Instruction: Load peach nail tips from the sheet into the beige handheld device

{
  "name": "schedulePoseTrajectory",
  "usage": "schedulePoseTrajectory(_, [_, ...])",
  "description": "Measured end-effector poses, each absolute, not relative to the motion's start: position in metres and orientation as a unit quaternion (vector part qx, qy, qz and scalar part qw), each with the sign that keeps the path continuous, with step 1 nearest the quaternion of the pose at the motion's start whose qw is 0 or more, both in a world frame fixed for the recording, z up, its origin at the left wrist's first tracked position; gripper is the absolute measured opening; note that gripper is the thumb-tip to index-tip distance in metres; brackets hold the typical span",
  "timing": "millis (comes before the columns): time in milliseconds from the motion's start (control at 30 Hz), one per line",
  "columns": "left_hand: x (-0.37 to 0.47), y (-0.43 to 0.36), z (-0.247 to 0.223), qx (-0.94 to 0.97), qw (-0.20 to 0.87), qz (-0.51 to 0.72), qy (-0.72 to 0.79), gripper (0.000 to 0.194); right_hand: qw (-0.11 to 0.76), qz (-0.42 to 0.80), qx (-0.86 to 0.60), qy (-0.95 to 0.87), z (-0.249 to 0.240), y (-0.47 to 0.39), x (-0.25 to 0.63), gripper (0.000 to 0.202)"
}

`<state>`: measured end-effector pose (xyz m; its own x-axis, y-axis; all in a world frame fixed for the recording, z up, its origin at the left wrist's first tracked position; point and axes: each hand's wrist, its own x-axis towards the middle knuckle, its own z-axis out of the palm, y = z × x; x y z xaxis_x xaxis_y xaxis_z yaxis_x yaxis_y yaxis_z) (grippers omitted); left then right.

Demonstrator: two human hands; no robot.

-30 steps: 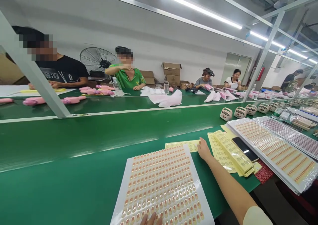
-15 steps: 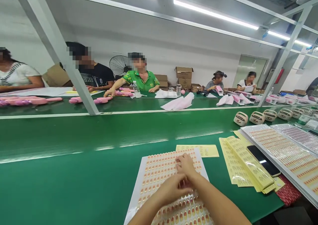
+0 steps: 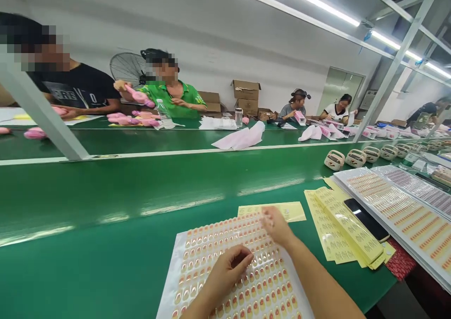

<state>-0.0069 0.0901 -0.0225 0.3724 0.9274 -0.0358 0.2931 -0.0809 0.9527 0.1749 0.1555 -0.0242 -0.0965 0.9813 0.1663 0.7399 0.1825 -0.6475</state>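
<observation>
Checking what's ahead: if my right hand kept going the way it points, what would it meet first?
Probably the small yellow label sheet just beyond the right hand, past the far edge of the nail sheet; depth is uncertain.

Head view, forward-down (close over bench)

Counter (image 3: 105, 244) green; sheet (image 3: 197, 262) white w/ rows of orange-pink nails; labels (image 3: 338, 229) yellow; phone (image 3: 366, 219) black

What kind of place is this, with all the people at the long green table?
It looks like a factory packing line. A long green belt runs down the middle with workers seated along it, big sheets of fake nails lie under the person's hands, and cardboard boxes are stacked by the far wall.
</observation>
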Motion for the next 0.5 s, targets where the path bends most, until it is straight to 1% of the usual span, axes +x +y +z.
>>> schedulePoseTrajectory(100, [-0.007,0.090,-0.022,0.663,0.500,0.317,0.457,0.031,0.294,0.153,-0.686,-0.648,-0.016,0.169,0.222,0.042])
schedulePoseTrajectory(200, [-0.007,0.093,-0.025,0.666,0.500,0.313,0.457,0.030,0.265,0.138,-0.722,-0.624,-0.016,0.174,0.248,0.035])
schedulePoseTrajectory(300, [-0.007,0.097,-0.031,0.668,0.498,0.306,0.460,0.030,0.245,0.138,-0.720,-0.634,-0.021,0.175,0.250,0.026])
schedulePoseTrajectory(500, [-0.007,0.101,-0.035,0.674,0.493,0.301,0.461,0.032,0.238,0.153,-0.690,-0.666,-0.022,0.174,0.250,0.021])
